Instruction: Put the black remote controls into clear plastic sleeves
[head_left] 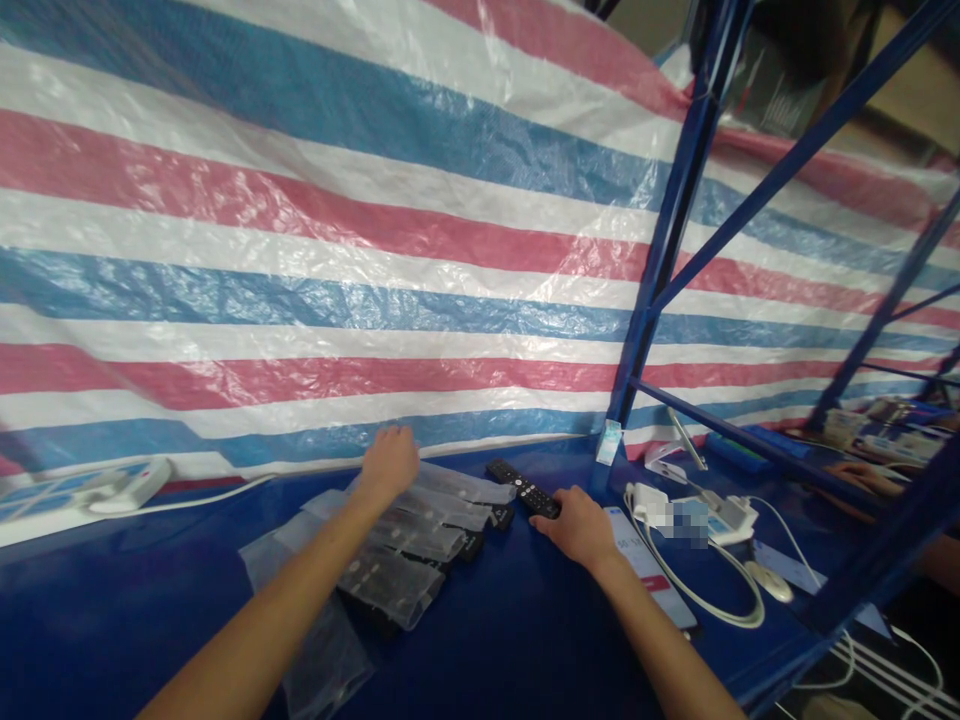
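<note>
Black remote [523,487] extends forward-left from right hand [577,528], seemingly gripped.

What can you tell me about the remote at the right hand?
The remote is a long, slim black bar, apparently plastic, with rows of small, pale-marked buttons; the markings are too small to read. It lies uncovered, buttons up, slantwise on the blue table, its far end pointing toward the striped sheet. The right hand grips its near end, hiding part of it. A clear bag lies close beside it; whether they touch is unclear.
</note>
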